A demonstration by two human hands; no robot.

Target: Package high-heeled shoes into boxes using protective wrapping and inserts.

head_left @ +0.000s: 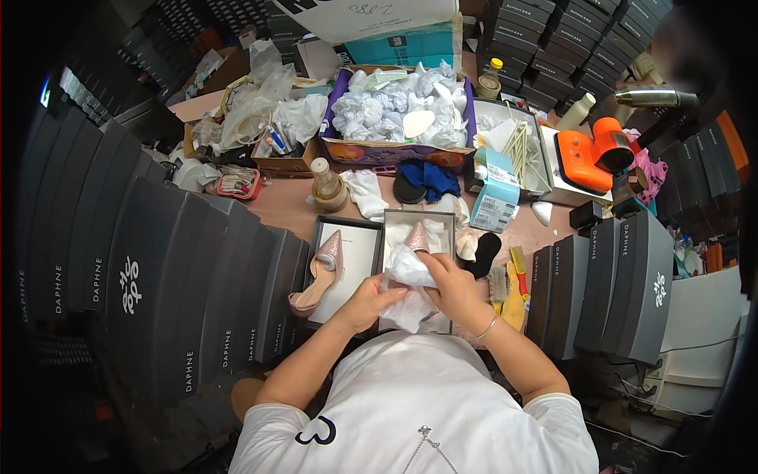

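My left hand (369,303) and my right hand (455,291) are closed on crumpled white tissue paper (408,271), held over an open grey shoebox (452,231). Glittery pink and pointed, a shoe toe (418,235) shows just beyond the paper; the rest of that shoe is hidden by paper and hands. To the left, a matching slingback shoe (322,272) lies across a second open box part (361,251) with a white inside. I cannot tell whether my fingers also touch the shoe under the paper.
Grey shoeboxes are stacked at left (167,276) and right (608,276). Behind stands a purple carton of crumpled paper (395,156). A bottle (325,186), blue cloth (430,180), labelled stickers (496,189), brushes (498,284) and an orange device (583,162) surround the workspace.
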